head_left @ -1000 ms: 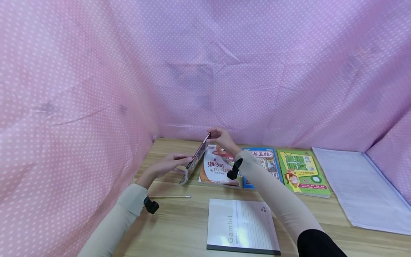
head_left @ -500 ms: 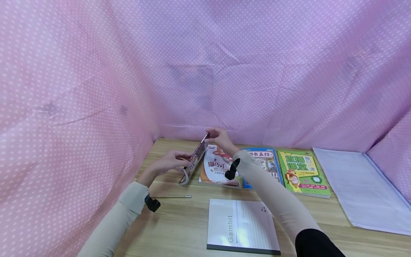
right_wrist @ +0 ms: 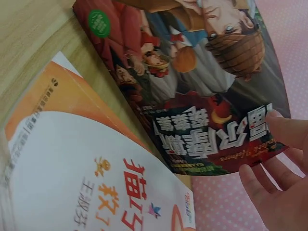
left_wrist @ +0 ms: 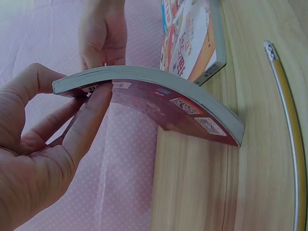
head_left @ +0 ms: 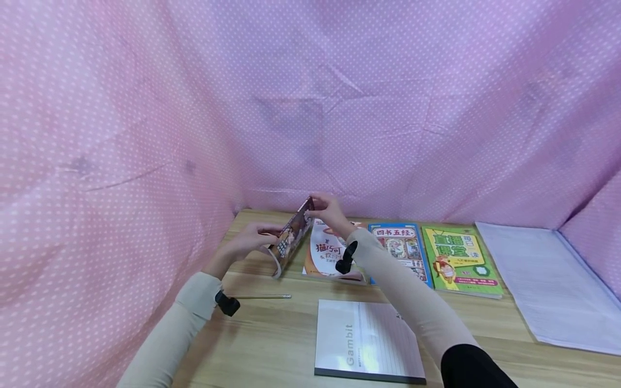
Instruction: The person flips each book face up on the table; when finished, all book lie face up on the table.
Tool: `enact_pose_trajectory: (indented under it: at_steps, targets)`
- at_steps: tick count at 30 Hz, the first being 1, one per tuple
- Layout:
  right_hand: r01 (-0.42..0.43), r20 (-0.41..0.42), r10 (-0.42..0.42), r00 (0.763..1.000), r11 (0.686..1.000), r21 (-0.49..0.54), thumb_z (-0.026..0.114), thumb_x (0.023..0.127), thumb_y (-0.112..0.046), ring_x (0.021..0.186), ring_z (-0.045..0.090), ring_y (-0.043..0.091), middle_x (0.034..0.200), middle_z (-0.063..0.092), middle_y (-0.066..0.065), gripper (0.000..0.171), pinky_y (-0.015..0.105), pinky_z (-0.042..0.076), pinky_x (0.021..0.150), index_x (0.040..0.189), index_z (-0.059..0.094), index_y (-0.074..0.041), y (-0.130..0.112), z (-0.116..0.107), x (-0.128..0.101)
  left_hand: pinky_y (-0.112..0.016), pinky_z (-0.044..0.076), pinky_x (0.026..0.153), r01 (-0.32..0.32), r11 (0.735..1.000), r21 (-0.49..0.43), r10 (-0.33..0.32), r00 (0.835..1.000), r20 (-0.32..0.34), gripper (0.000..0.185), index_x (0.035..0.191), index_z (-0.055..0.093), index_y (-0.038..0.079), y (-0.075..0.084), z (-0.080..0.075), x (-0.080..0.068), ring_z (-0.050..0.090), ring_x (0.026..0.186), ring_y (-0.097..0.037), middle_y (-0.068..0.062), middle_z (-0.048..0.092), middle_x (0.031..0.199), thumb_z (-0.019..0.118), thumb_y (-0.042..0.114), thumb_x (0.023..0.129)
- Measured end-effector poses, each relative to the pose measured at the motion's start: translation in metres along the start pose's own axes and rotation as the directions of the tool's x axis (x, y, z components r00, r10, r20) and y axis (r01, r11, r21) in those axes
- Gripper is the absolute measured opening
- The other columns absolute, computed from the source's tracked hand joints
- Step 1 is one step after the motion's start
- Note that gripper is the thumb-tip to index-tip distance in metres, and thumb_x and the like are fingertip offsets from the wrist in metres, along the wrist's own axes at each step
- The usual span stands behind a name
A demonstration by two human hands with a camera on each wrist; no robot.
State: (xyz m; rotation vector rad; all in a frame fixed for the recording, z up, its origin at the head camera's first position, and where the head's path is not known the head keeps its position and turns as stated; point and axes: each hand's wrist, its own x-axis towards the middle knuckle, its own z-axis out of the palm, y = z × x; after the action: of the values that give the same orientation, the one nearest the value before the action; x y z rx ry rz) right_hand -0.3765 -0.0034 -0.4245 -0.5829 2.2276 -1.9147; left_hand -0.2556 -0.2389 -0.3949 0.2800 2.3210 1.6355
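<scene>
Both hands hold a dark red paperback book with an illustrated cover, tilted up on its edge at the left of the table. My left hand pinches its upper near corner, thumb on one side and fingers under the back cover, and the book bends in a curve. At the far end my right hand pinches another corner; in the right wrist view the thumb lies on the front cover. Just right of it lies a white and orange book, partly hidden by the right hand and wrist.
Right of that lie a blue book and a green book, then a pale sheet. A white notebook lies in front. A pencil lies near the left wrist. Pink dotted cloth hangs behind and at the sides.
The dark red book has leaned further left, so more of its front cover shows. Both hands have shifted slightly left with it. The other things stay in place.
</scene>
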Motion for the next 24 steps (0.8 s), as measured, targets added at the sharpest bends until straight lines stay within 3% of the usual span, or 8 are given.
enact_pose_trajectory:
  at_steps: [5,8,13,18,24]
  targets:
    - [-0.062,0.016,0.062,0.998,0.998,-0.005,0.075,0.090,-0.003,0.127,0.062,0.037,0.138,0.063,0.021,0.064,0.061,0.043,0.110,0.149,0.051,-0.010,0.005,0.004,-0.002,-0.035,0.061,0.084,0.005,1.000,-0.012,-0.005,1.000,0.001,0.052,0.146,0.048,-0.008,-0.006,-0.009,0.001,0.064,0.098,-0.010,-0.030,0.053,0.143,0.059,0.005,0.097]
    - [-0.094,0.015,0.094,0.995,0.995,-0.017,0.075,0.090,-0.005,0.127,0.061,0.036,0.138,0.064,0.019,0.063,0.062,0.041,0.111,0.148,0.053,-0.013,0.008,0.005,-0.002,-0.036,0.061,0.084,0.013,0.999,-0.048,-0.014,1.000,-0.013,0.051,0.145,0.049,-0.008,-0.011,-0.015,0.003,0.065,0.098,-0.010,-0.028,0.055,0.143,0.060,0.003,0.096]
    - [-0.128,0.020,0.128,0.992,0.992,-0.018,0.075,0.090,-0.004,0.128,0.061,0.034,0.138,0.064,0.017,0.058,0.055,0.044,0.112,0.145,0.056,-0.012,0.016,0.007,0.000,-0.036,0.062,0.082,0.010,0.999,-0.048,-0.012,0.999,-0.037,0.050,0.143,0.051,-0.008,-0.015,-0.025,0.003,0.066,0.095,-0.011,-0.025,0.061,0.135,0.060,0.003,0.096]
    - [-0.132,0.041,0.133,0.990,0.991,-0.015,0.072,0.091,-0.001,0.130,0.059,0.033,0.140,0.063,0.017,0.055,0.047,0.047,0.111,0.143,0.057,-0.009,0.019,0.009,0.000,-0.036,0.060,0.084,-0.002,0.999,-0.045,0.002,1.000,-0.005,0.050,0.146,0.047,-0.008,-0.017,-0.035,0.001,0.064,0.099,-0.009,-0.029,0.053,0.144,0.056,0.003,0.098]
    - [-0.124,0.055,0.125,0.991,0.992,-0.032,0.072,0.091,0.001,0.133,0.056,0.035,0.145,0.059,0.015,0.058,0.048,0.046,0.112,0.145,0.055,-0.010,0.026,0.012,0.001,-0.037,0.061,0.085,0.014,0.999,-0.042,-0.016,0.999,-0.028,0.049,0.146,0.048,-0.007,-0.016,-0.038,-0.002,0.065,0.098,-0.010,-0.030,0.053,0.143,0.054,0.001,0.099]
